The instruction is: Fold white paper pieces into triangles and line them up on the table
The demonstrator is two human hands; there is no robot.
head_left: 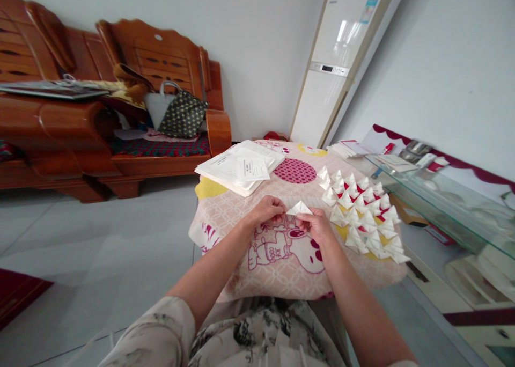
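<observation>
Between my two hands, above the patterned cloth [241,276] on the table, is a small white folded paper triangle [300,208]. My right hand [316,225] pinches its lower right part between thumb and fingers. At its left corner, my left hand [269,208] has its fingertips closed on the paper. To the right stand several folded white paper shapes [362,211] with pointed tips, in close rows, with red and yellow showing between them. A stack of white printed sheets [229,168] lies behind my left hand, with a few smaller slips [253,166] on top.
A glass-topped cabinet [450,206] stands close on the right, with papers [348,148] and metal containers [416,148] near it. Wooden seating [161,50] with bags [183,114] is at the left. A tall white air conditioner [325,88] stands behind the table.
</observation>
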